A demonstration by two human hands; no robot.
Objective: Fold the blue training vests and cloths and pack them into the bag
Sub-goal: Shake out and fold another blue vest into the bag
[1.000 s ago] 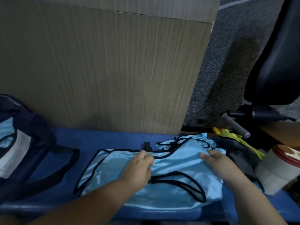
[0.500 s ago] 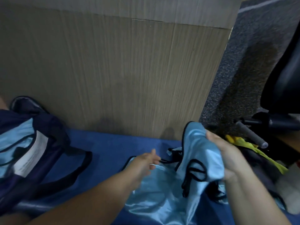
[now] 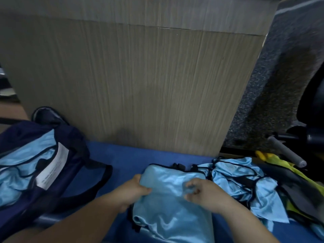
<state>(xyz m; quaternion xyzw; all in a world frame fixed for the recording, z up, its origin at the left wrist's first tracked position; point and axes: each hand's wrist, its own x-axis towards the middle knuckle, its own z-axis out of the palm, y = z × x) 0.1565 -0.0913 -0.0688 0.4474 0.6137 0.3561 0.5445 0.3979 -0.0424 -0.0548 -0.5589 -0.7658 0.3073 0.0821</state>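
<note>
Two bare hands work a folded light-blue satin training vest with black trim (image 3: 168,213), lying at the near edge of a blue-covered desk (image 3: 126,156). The left hand (image 3: 131,192) grips the vest's left edge, thumb on top and fingers curled beneath. The right hand (image 3: 206,195) sits on the vest's right half, fingers curled and pinching a tuck of the fabric, though blur hides the detail.

Just right of the folded vest lies a crumpled heap of matching light-blue vests (image 3: 245,179), with yellow and grey cloths (image 3: 273,160) beyond it. Left of the vest, well apart, an open navy fabric bag (image 3: 73,172) holds more light-blue vests (image 3: 21,162) beside a white label (image 3: 52,171).

Behind the vest rises a wood-grain panel (image 3: 140,85). Far right of it stands a black office chair (image 3: 313,102) on grey carpet (image 3: 273,85).
</note>
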